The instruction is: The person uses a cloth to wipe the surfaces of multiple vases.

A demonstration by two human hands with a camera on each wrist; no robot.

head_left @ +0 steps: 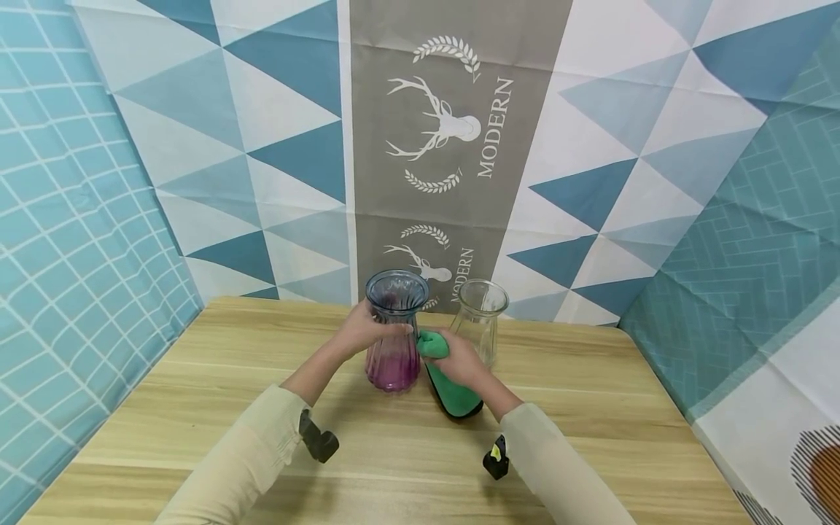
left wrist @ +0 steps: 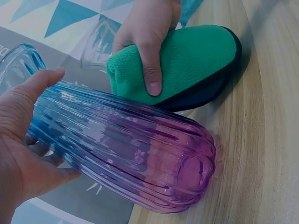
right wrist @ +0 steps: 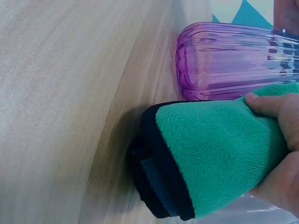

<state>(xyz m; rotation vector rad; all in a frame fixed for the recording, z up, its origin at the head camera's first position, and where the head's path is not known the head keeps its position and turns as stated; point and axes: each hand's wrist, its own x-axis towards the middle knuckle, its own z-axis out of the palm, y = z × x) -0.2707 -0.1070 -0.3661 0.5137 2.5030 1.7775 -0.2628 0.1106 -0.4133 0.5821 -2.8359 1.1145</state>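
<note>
A ribbed glass vase (head_left: 392, 364), blue at the top and fading to purple-pink at the base, stands upright on the wooden table. My left hand (head_left: 367, 329) grips it round the neck, thumb on the near side, as the left wrist view also shows for the vase (left wrist: 140, 144). My right hand (head_left: 462, 359) holds a folded green cloth (head_left: 453, 390) with dark edging, bunched at its top and hanging down beside the vase. In the right wrist view the thumb presses on the green cloth (right wrist: 215, 149). The cloth's far side is hidden.
A clear glass vase (head_left: 484, 306) stands just behind the right hand, partly covered by it. The wooden table (head_left: 577, 430) ends at a wall hung with patterned fabric (head_left: 433, 204). Black wrist devices (head_left: 318, 437) sit at both sleeves.
</note>
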